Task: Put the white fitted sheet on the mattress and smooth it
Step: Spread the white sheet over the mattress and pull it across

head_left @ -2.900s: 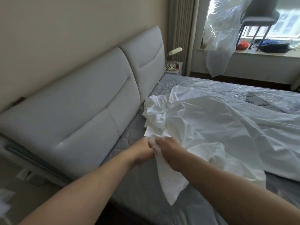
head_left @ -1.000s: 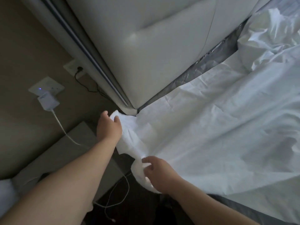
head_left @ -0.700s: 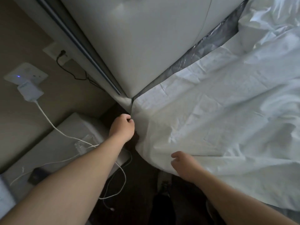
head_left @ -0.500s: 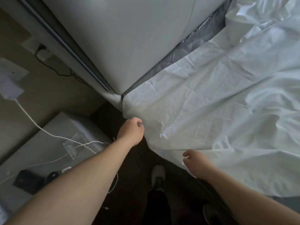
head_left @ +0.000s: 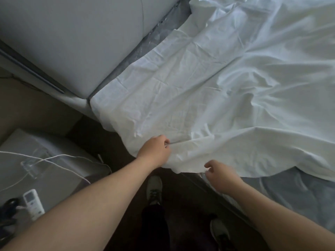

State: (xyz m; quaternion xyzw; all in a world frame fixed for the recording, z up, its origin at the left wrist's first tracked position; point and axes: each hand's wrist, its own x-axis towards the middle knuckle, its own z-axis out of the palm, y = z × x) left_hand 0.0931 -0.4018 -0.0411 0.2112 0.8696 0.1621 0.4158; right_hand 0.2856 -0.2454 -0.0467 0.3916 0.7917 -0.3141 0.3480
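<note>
Gripping the white sheet at its near edge, the left hand had its fingers curled round a fold of cloth, knuckles up, at the side of the mattress. Right hand sat just beside the sheet's hanging hem, fingers curled, thumb and forefinger close at the cloth edge; could not tell whether it actually pinched the hem or only touched it. Sheet lay spread over the head-end corner of the mattress, reaching the corner next to the headboard, creased and bunched toward the upper right, not smooth. Its near edge draped over the mattress side between the two hands. A strip of grey quilted mattress showed bare along the headboard, and a larger bare patch sat at lower right beyond the sheet edge. Nightstand stood left of the bed, apart from it, with a white cable trailing across its top and a white remote near its front edge. Two shoes showed on the dark floor between the arms, the person standing close against the bed side.
</note>
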